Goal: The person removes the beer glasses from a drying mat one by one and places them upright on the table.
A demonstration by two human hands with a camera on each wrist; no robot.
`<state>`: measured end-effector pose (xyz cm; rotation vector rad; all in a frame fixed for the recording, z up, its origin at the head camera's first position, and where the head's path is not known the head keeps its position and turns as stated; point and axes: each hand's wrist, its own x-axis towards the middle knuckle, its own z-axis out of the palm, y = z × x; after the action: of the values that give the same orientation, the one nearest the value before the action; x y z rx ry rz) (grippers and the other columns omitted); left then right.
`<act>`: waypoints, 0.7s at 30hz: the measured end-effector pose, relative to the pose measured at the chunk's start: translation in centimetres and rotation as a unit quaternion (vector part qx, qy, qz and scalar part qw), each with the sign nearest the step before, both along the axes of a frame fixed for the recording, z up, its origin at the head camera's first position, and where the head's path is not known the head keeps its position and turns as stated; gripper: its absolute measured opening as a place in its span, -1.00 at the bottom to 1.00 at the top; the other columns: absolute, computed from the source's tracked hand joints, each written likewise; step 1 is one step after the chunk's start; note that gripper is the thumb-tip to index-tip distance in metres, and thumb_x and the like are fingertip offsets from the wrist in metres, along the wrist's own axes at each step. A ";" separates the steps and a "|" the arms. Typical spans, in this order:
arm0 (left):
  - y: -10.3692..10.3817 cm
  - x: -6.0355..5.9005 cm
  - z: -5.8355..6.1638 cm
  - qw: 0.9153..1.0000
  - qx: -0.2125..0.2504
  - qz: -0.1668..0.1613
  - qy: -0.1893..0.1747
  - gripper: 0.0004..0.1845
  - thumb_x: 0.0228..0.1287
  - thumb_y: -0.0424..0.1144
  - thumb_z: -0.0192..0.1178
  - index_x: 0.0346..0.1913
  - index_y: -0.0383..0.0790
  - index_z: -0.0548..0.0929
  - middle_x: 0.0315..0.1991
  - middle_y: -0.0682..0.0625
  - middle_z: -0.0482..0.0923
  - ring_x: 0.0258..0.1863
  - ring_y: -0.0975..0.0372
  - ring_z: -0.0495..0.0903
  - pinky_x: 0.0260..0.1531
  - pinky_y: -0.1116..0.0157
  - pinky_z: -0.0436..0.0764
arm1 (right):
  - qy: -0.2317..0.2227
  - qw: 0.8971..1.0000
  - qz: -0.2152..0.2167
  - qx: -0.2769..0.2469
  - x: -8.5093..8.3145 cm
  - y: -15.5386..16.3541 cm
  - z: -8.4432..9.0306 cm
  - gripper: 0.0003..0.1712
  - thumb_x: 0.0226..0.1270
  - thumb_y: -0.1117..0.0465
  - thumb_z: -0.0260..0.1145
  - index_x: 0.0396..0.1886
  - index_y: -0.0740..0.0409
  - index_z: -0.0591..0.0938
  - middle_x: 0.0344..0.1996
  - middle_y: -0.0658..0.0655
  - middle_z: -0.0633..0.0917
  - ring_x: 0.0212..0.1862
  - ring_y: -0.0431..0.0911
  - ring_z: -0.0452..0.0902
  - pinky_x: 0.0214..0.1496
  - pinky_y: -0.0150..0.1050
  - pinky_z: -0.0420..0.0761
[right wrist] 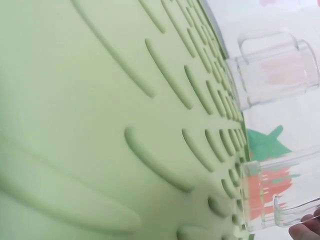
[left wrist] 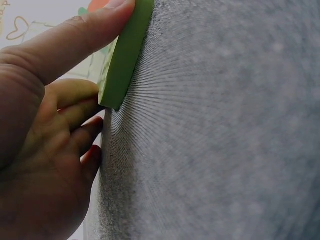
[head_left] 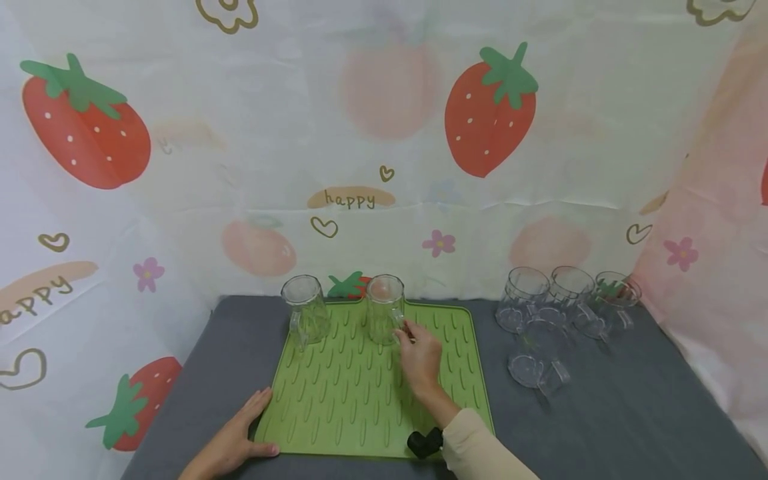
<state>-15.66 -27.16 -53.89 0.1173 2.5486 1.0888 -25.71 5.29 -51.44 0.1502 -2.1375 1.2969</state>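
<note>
1. Right hand (head_left: 420, 357) is out over the green mat (head_left: 360, 407), fingertips pinching the handle of a clear mug (head_left: 385, 310) that stands upside down near the mat's far edge.
2. A second clear mug (head_left: 306, 313) sits on the mat too, off to the left of the first, well apart from it.
3. Left hand (head_left: 234, 440) lies flat with fingers straight, pressed against the mat's near-left corner; the wrist view shows the thumb along the mat's edge.
4. The mat is on a grey cloth (head_left: 630, 413).
5. Over on the right of the cloth, a bunch of clear mugs (head_left: 558, 313) lies clustered together.
6. Strawberry-print backdrop (head_left: 384, 133) behind it all.
</note>
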 end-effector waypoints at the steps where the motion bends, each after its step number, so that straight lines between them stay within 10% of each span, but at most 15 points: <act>1: 0.0 0.0 0.0 1.000 0.000 -0.001 0.001 0.19 -0.09 -0.01 0.52 0.49 -0.45 0.05 0.49 -0.47 -0.10 0.48 -0.34 -0.18 0.31 -0.38 0.07 | 0.001 1.000 0.001 0.002 0.0 0.1 0.0 -0.78 0.14 0.39 0.44 -0.19 0.38 0.75 -0.39 0.26 0.77 -0.34 0.03 0.74 -0.32 -0.18 0.73; 21: 0.1 0.1 0.4 1.000 -0.010 -0.001 0.007 0.18 -0.10 -0.03 0.53 0.49 -0.43 0.08 0.49 -0.48 -0.08 0.48 -0.34 -0.13 0.28 -0.35 0.15 | 0.017 0.997 0.057 0.043 1.5 3.5 2.3 -0.76 0.15 0.38 0.42 -0.16 0.37 0.74 -0.32 0.28 0.78 -0.26 0.05 0.76 -0.25 -0.18 0.74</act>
<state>-15.55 -27.09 -53.52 0.1226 2.5698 1.0652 -24.18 8.76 -49.09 0.3336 -2.1835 1.2568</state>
